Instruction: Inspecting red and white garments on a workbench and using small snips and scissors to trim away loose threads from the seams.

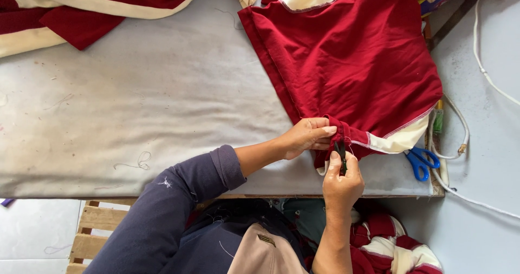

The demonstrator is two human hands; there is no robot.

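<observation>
Head view: a red garment [352, 63] is spread on the grey table [135, 106], its hem pinched by the left hand [307, 137]; small dark snips [342, 155] are gripped by the right hand [341, 183], blue scissors [421, 161] lying nearby

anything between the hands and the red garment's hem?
Nothing visible. The left hand pinches the folded hem of the dark red fabric garment with cream trim directly. The right hand holds a small dark thread clipper right at that hem. The blue-handled scissors lie off to the side, apart.
</observation>
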